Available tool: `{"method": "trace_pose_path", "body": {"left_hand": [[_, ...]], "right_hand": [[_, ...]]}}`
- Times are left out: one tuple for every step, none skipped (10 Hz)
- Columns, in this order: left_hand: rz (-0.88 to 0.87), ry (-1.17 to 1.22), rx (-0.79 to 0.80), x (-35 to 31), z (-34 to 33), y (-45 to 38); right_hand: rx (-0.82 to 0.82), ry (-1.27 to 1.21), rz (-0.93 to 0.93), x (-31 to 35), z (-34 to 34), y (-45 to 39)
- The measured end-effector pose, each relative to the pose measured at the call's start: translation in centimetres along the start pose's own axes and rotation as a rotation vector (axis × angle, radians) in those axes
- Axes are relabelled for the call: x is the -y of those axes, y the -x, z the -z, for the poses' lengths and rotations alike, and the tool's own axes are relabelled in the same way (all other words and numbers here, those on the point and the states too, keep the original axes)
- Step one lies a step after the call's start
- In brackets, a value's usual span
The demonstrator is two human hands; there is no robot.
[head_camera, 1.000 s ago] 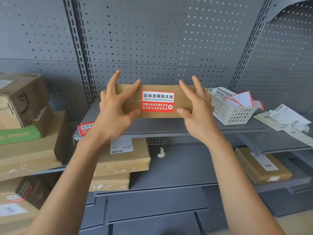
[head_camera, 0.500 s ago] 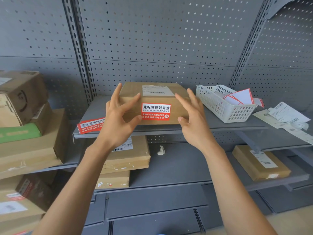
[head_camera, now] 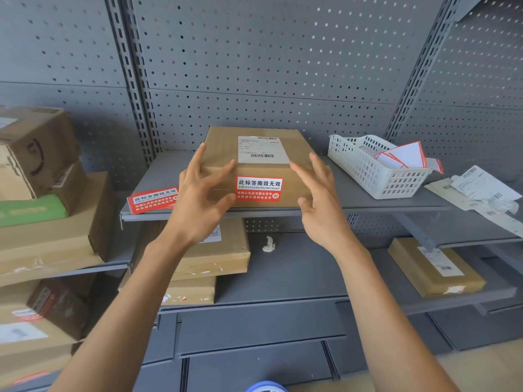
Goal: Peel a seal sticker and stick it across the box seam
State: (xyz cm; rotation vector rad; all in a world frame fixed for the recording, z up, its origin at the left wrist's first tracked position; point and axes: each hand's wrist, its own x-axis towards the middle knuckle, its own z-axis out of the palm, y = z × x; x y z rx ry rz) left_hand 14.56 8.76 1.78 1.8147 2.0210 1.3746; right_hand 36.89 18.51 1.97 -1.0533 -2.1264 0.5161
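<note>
A brown cardboard box [head_camera: 220,149] lies flat on the grey shelf [head_camera: 373,203] with a white shipping label [head_camera: 261,149] on top. A red and white seal sticker [head_camera: 259,189] is stuck on the box's front face, across the horizontal seam. My left hand [head_camera: 201,202] is at the box's left front corner, fingers spread, fingertips resting on the edge. My right hand [head_camera: 319,205] hovers at the right front corner with fingers apart and holds nothing.
A strip of spare red seal stickers [head_camera: 152,200] lies on the shelf left of the box. A white plastic basket [head_camera: 368,171] with sticker backings stands at the right, loose paper slips [head_camera: 481,190] beyond it. Stacked parcels [head_camera: 42,222] fill the left and lower shelves.
The box, held up with its front face toward me a second ago, has been tipped down flat onto the shelf. Both hands have loosened and spread at its front corners.
</note>
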Motion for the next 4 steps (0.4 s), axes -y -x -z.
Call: {"method": "trace_pose_path", "body": {"left_hand": [[-0.006,-0.005,-0.013,0.0,0.0,0.1],[-0.012,0.001,-0.018,0.0,0.2,0.2],[0.003,0.035,-0.008,0.0,0.5,0.1],[0.043,0.057,-0.098,-0.5,0.6,0.1]], "right_hand": [[-0.004,-0.004,0.023,-0.4,-0.2,0.0],[-0.005,-0.015,0.073,-0.7,0.1,0.2],[0.037,-0.078,0.068,-0.6,0.8,0.2],[-0.005,-0.152,0.06,-0.9,2.3,1.5]]}}
